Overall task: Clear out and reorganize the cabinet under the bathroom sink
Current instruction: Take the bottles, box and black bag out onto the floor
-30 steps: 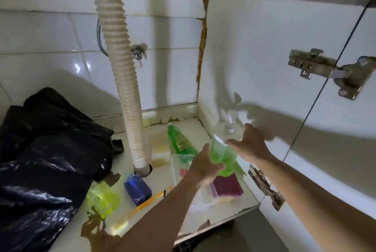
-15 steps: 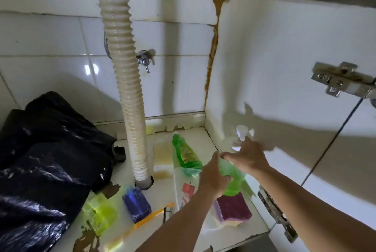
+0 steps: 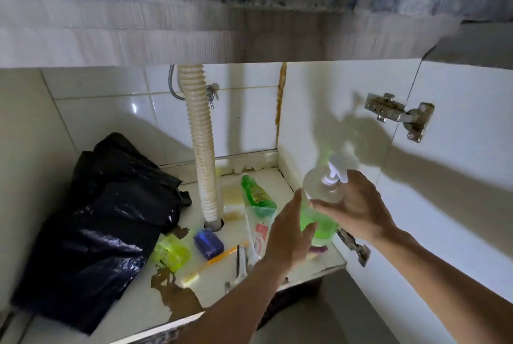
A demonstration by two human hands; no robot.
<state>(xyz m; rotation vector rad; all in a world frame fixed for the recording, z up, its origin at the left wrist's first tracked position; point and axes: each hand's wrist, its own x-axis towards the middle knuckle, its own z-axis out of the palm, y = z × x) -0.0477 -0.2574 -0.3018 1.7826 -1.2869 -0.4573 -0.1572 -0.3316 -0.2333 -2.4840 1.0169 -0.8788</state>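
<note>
- Two hands are on the pump bottle (image 3: 319, 205) at the right side of the cabinet shelf (image 3: 313, 267), close to the side wall; its lower half holds green liquid and the upper half looks clear.
- My right hand (image 3: 358, 205) holds the bottle near the shoulder, fingers (image 3: 323, 205) reaching across its front just under the white pump (image 3: 336, 173).
- My left hand (image 3: 288, 235) lies against the bottle's left flank, fingers fairly straight and the thumb (image 3: 309, 230) curling round the lower part, so it steadies more than it grips.
- I cannot tell whether the base is off the shelf; my left hand hides it, and something purple (image 3: 319, 248) shows just under the bottle.
- To lift it well, I judge the bottle should stay upright, with the weight taken low by the left hand and the right hand only guiding the top.
- Pulling by the pump alone seems risky: it could press down and squirt, or work loose.
- I should bring it straight toward me, clear of the lower hinge (image 3: 354, 246) at the shelf's right edge.
- Left behind on the shelf are a lying green bottle (image 3: 256, 195), a blue block (image 3: 208, 243), a yellow-green block (image 3: 170, 252), an orange stick (image 3: 222, 256), a drain hose (image 3: 201, 155) and a black bag (image 3: 111, 218); none should be knocked on the way out.
</note>
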